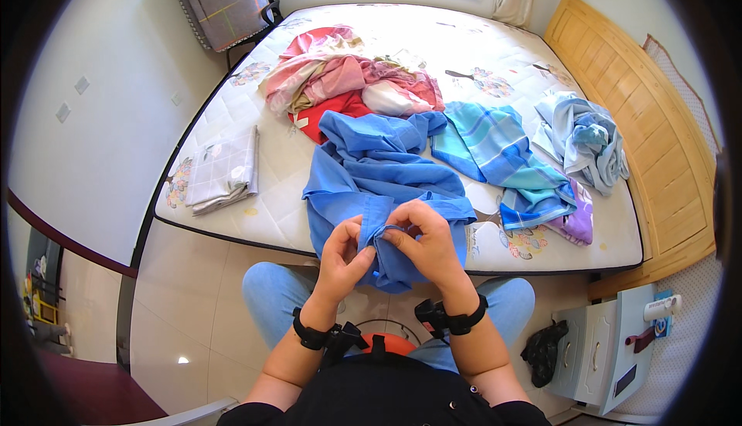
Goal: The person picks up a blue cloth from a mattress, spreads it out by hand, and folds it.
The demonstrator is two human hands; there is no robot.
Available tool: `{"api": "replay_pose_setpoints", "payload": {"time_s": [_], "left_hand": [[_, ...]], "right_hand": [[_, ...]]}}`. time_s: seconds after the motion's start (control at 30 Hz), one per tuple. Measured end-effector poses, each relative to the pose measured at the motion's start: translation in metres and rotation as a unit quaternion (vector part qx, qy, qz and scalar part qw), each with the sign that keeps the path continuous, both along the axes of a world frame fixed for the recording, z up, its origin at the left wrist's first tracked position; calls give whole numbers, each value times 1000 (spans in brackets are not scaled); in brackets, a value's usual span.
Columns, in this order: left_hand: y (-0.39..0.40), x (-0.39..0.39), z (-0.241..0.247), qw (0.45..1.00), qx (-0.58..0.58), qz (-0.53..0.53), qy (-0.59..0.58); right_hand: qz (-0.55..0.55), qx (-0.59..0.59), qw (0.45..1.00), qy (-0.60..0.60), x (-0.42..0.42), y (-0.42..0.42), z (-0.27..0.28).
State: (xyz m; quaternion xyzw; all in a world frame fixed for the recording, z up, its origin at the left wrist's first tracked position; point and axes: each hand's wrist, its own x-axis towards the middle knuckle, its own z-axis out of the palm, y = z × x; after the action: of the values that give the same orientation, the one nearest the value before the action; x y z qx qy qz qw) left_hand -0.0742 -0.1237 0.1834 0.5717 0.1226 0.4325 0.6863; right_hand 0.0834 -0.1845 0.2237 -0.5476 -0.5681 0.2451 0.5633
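Observation:
A large blue cloth (371,159) lies crumpled over the front edge of the mattress and hangs down between my knees. My left hand (346,255) pinches a hemmed, strip-like part of it between thumb and fingers. Just to the right, my right hand (422,239) grips the neighbouring edge of the same cloth, with the thumb pressed against the curled fingers. Both hands are close together at the hem. What lies under the fingertips is partly hidden.
On the mattress (278,223) sit a pink and red fabric heap (348,78), a folded grey checked cloth (223,171), a blue plaid cloth (493,142), a purple cloth (579,217) and a pale blue bundle (585,136). A wooden headboard (643,130) and a nightstand (597,350) stand right.

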Motion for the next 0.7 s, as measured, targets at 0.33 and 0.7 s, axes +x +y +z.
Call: {"api": "replay_pose_setpoints", "payload": {"time_s": [0.33, 0.7], "left_hand": [[-5, 1, 5, 1000, 15, 17, 5], [13, -18, 3, 962, 221, 67, 148]], "right_hand": [[33, 4, 999, 32, -1, 1, -11], [42, -4, 994, 102, 4, -1, -11]]}}
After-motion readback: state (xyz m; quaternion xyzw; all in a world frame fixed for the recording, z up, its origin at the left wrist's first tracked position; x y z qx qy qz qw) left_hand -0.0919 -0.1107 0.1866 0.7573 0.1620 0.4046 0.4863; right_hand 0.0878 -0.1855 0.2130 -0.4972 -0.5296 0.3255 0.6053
